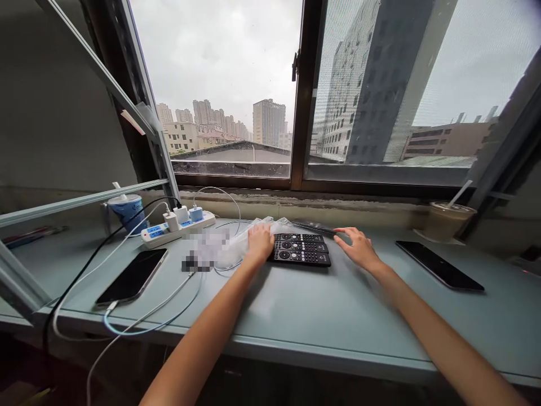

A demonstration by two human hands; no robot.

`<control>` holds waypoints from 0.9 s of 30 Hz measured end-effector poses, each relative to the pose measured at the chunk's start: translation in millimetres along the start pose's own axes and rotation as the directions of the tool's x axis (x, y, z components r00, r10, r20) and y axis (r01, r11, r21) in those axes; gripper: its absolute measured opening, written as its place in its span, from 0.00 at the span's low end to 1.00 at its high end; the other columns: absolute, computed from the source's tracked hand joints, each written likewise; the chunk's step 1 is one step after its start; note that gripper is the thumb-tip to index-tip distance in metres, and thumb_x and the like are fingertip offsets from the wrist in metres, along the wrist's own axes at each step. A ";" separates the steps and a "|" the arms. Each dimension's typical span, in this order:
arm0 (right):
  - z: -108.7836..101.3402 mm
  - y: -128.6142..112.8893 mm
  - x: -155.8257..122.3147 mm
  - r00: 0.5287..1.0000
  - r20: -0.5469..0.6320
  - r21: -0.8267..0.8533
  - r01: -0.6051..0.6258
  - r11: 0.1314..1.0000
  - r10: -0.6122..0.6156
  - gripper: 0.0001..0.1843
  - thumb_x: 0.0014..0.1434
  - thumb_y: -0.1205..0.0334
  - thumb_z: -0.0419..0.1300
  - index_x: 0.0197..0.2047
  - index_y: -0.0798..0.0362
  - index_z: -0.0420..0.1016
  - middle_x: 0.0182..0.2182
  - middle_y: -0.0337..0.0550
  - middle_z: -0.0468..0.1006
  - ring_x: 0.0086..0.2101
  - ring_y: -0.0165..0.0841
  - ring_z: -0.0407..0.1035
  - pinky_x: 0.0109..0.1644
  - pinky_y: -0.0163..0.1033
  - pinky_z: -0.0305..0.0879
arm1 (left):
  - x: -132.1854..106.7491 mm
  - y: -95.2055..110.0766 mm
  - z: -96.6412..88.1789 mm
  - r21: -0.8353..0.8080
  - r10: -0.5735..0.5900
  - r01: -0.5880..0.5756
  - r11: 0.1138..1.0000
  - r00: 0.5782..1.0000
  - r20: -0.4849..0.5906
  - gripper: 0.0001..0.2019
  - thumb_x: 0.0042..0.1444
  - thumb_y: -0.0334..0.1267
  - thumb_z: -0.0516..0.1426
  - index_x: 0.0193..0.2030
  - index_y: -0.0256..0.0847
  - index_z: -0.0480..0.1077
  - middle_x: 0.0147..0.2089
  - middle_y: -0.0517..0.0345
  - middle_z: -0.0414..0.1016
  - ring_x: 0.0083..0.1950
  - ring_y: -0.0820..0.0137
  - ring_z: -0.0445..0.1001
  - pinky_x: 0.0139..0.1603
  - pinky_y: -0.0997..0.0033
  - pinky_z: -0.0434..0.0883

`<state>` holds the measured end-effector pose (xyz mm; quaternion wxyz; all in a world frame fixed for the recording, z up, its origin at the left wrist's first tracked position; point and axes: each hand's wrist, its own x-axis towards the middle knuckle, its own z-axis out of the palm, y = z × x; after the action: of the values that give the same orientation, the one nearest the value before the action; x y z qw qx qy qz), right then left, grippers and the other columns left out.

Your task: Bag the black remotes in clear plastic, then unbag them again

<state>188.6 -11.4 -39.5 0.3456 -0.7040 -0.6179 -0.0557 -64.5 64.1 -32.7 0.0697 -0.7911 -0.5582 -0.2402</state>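
Three black remote controls (301,257) lie side by side on the desk, buttons up. At their left ends is my left hand (261,241), its fingers bent over crumpled clear plastic bags (240,248); its fingertips are partly hidden in the plastic. Behind the row, another dark remote control (315,227) lies at a slant, with clear plastic around its far left end. My right hand (355,246) has its fingertips closed at the right end of that remote, thumb nearer to me.
A phone (133,276) with a cable lies left, below a power strip (180,227) with plugs. A blue cup (127,211) stands behind. To the right are a dark tablet-like device (439,265) and a drink cup with a straw (448,221). Loose cables cross the desk edge.
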 end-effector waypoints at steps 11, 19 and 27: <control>6.5 14.0 -4.4 0.976 0.215 -0.076 -0.020 0.997 0.036 0.16 0.54 0.60 0.49 0.43 0.46 0.73 0.46 0.44 0.72 0.49 0.42 0.62 0.51 0.53 0.54 | -2.8 -1.2 -22.0 0.010 -0.038 0.040 0.999 0.989 -0.144 0.15 0.56 0.29 0.45 0.41 0.42 0.71 0.42 0.52 0.72 0.43 0.63 0.69 0.46 0.61 0.60; 4.4 10.9 -5.5 0.977 0.191 -0.168 -0.064 0.984 0.096 0.16 0.52 0.61 0.50 0.42 0.45 0.73 0.45 0.45 0.70 0.48 0.40 0.63 0.51 0.49 0.56 | -5.0 -2.3 -24.5 0.186 -0.180 0.189 0.964 0.982 -0.061 0.18 0.54 0.27 0.44 0.47 0.37 0.69 0.52 0.45 0.65 0.53 0.58 0.62 0.52 0.60 0.56; 14.4 20.4 -3.2 0.961 0.259 -0.235 -0.036 0.971 0.099 0.22 0.56 0.58 0.44 0.54 0.44 0.64 0.54 0.42 0.66 0.54 0.41 0.57 0.54 0.52 0.54 | -8.4 -1.4 -3.1 0.200 -0.336 0.307 0.930 0.932 0.133 0.29 0.57 0.49 0.42 0.52 0.25 0.66 0.57 0.34 0.62 0.62 0.47 0.51 0.59 0.54 0.50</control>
<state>201.4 -6.0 -60.5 0.1770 -0.7609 -0.6240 -0.0182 -68.9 56.3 -34.0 0.0525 -0.6965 -0.7034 -0.1317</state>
